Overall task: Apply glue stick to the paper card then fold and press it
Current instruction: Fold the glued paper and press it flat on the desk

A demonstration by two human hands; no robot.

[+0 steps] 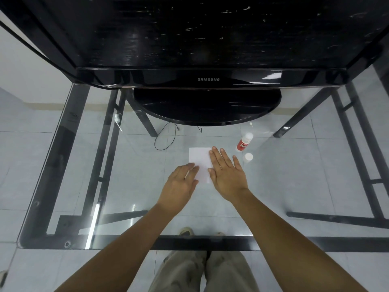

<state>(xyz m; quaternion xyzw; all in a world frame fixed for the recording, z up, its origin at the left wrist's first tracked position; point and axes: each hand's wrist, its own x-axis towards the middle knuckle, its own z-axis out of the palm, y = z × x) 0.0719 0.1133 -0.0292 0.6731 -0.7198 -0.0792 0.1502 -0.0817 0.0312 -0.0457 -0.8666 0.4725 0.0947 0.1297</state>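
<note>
Head view, looking down through a glass table [130,186]. White paper card [200,160] flat near the middle, in front of a black monitor [208,79]. Right hand [226,172] spread flat, palm down, on the card's right part; holding nothing. Left hand [181,184] flat at the card's near-left corner, fingers loosely together, touching its edge, possibly pinning it. Glue stick [244,142] lying uncapped just right of the card, cap [248,157] beside it.
</note>
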